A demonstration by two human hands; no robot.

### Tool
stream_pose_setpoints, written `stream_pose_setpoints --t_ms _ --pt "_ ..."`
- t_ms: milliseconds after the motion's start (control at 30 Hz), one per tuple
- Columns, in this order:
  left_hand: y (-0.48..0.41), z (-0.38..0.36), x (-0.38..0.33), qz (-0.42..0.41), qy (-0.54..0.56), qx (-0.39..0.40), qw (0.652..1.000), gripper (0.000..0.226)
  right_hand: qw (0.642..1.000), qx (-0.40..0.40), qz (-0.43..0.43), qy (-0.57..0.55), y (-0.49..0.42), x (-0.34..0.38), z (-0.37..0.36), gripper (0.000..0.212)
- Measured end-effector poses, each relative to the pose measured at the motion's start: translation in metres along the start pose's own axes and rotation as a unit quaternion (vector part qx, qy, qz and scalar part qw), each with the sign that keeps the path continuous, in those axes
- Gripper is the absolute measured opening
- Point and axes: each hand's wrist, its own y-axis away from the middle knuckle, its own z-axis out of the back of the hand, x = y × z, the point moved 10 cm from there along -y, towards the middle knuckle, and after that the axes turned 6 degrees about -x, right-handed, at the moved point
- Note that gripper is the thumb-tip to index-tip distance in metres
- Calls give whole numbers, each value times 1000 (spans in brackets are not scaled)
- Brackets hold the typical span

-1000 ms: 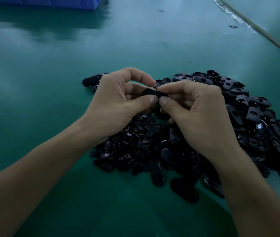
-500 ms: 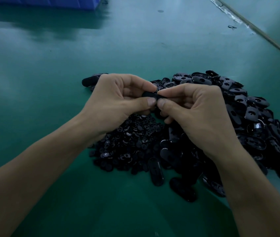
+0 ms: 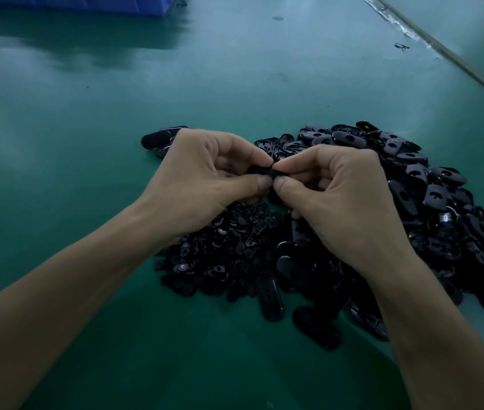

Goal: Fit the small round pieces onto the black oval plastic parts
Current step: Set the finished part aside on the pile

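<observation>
My left hand [image 3: 202, 179] and my right hand [image 3: 344, 196] meet above the heaps and together pinch one black oval part [image 3: 260, 170] between thumbs and forefingers. Most of that part is hidden by my fingers, and I cannot see a round piece on it. Below my left hand lies a heap of small round pieces [image 3: 223, 253]. A large heap of black oval parts [image 3: 430, 202] spreads under and to the right of my right hand.
A few oval parts [image 3: 158, 139] lie apart just left of my left hand. A blue bin [image 3: 87, 4] stands at the far left edge of the green table [image 3: 57, 143]. A seam with tape [image 3: 442, 51] runs along the far right.
Both hands have stayed together on the oval part; the fingertips have closed in over it, so less of it shows. The heaps have not moved.
</observation>
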Motion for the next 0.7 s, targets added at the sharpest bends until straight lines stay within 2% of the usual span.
stream_pose_setpoints --t_ms 200,300,400,500,700 --pt "-1 3 -3 -28 -25 -5 999 19 999 -12 29 31 2 8 2 15" --pt "-3 7 -4 -41 -18 -16 999 19 992 -60 70 87 4 19 8 14" --pt "-10 26 -2 -50 -31 -68 996 20 970 -134 115 164 4 29 21 17" --pt "-17 61 3 -56 -93 -152 982 20 951 -165 123 229 2 28 33 22" --pt "-29 105 24 -43 -231 -220 947 19 929 -85 89 348 -4 14 15 30"
